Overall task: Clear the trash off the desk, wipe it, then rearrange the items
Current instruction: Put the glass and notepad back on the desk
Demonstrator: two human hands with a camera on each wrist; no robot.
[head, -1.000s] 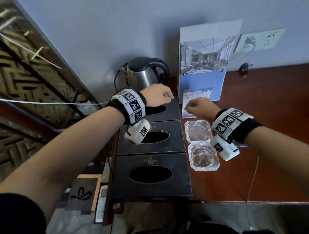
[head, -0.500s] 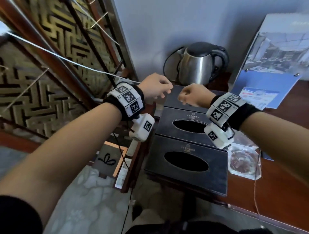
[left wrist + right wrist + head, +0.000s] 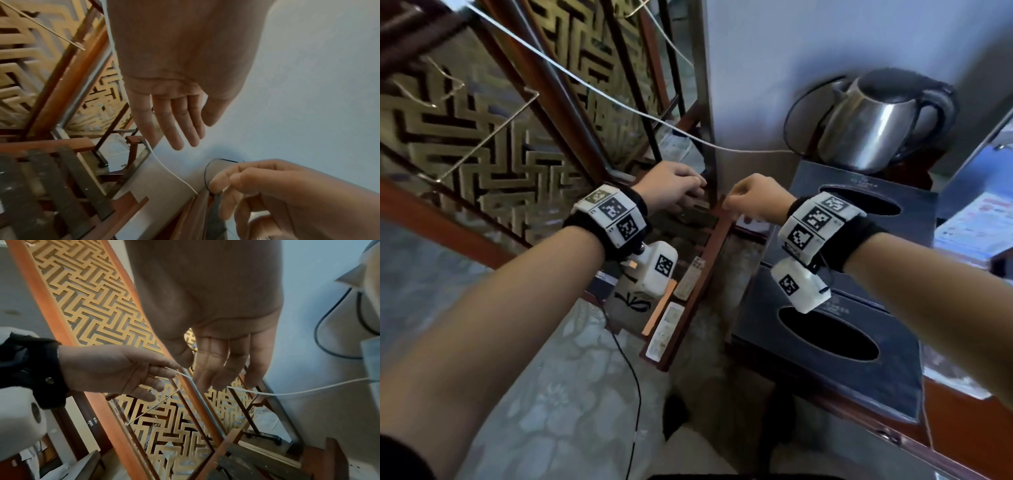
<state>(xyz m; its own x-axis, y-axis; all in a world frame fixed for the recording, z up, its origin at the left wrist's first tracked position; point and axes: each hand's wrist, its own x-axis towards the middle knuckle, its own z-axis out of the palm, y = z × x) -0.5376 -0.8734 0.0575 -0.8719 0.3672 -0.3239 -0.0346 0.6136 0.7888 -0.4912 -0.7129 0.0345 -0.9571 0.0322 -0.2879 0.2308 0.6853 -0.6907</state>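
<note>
Both my hands hover side by side past the left end of the red-brown desk [image 3: 948, 411], over the gap between it and a lattice screen. My left hand [image 3: 674, 186] has its fingers straight and relaxed in the left wrist view [image 3: 174, 116] and holds nothing. My right hand [image 3: 751, 198] hangs with loosely curled fingers [image 3: 222, 363], and I see nothing between them. Black tissue boxes [image 3: 887, 394] line the desk's left end, below my right wrist. No trash or cloth shows in either hand.
A steel kettle [image 3: 873, 130] stands behind the boxes by the wall. A printed leaflet [image 3: 976, 219] lies at the right edge. A white cable [image 3: 599, 92] crosses the gold lattice screen [image 3: 482, 137]. Two remotes [image 3: 666, 330] lie on a low ledge beside the desk.
Both hands have moved left, from over the tissue boxes and glass ashtrays to beyond the desk's left end. The head view turned left with them. The right fist has loosened.
</note>
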